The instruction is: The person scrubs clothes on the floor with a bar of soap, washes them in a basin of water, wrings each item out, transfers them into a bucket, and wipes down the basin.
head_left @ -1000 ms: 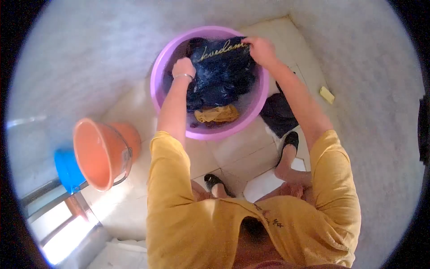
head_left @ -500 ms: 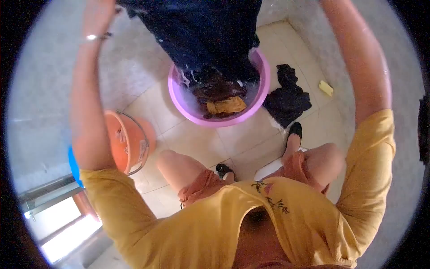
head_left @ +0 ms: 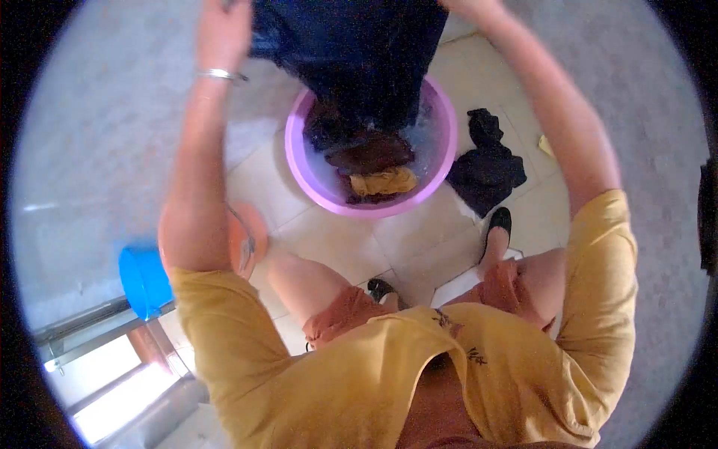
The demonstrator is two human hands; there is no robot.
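A dark navy garment hangs stretched between my two hands, its lower end down in the pink-purple basin. At the top left, my left hand is closed on one side of it. My right hand, partly cut off by the top edge, grips the other side. Below the hanging cloth, a dark brown cloth and a mustard-yellow cloth lie in cloudy water in the basin.
A black cloth lies on the tiled floor right of the basin, near my foot. A yellow bar is by the wall. At left, an orange bucket, partly behind my left arm, stands near a blue bucket.
The navy garment has been lifted from the basin by both hands. Since the last earlier frame, my hands have come closer together and slightly lower.
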